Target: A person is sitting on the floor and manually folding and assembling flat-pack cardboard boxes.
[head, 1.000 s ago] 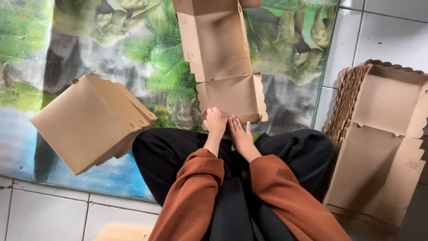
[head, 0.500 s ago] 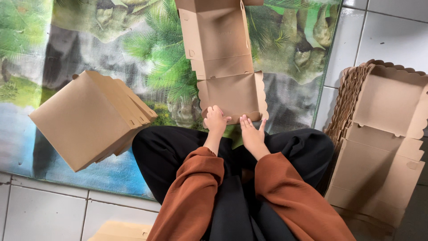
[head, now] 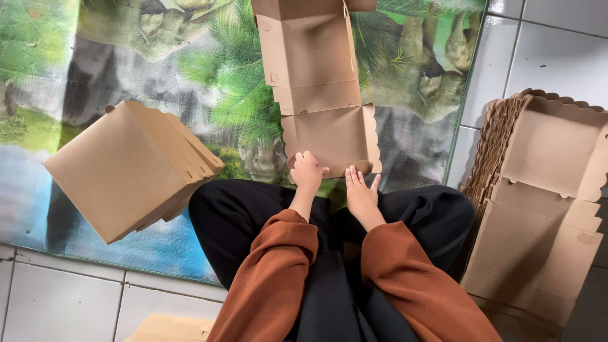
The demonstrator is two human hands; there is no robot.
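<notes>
Left hand (head: 308, 172) fingers curled on the flat brown box blank (head: 323, 95); right hand (head: 361, 193) fingers spread beside it.

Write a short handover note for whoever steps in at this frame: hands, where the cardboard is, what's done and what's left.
Left hand: fingers curled on the near scalloped edge of the flat box blank on the mat.
Right hand: open, fingers spread, at the same edge; contact unclear.
Done: folded boxes stacked at the left.
Left: this blank lies unfolded; a pile of flat blanks waits at the right on the tiles.
</notes>
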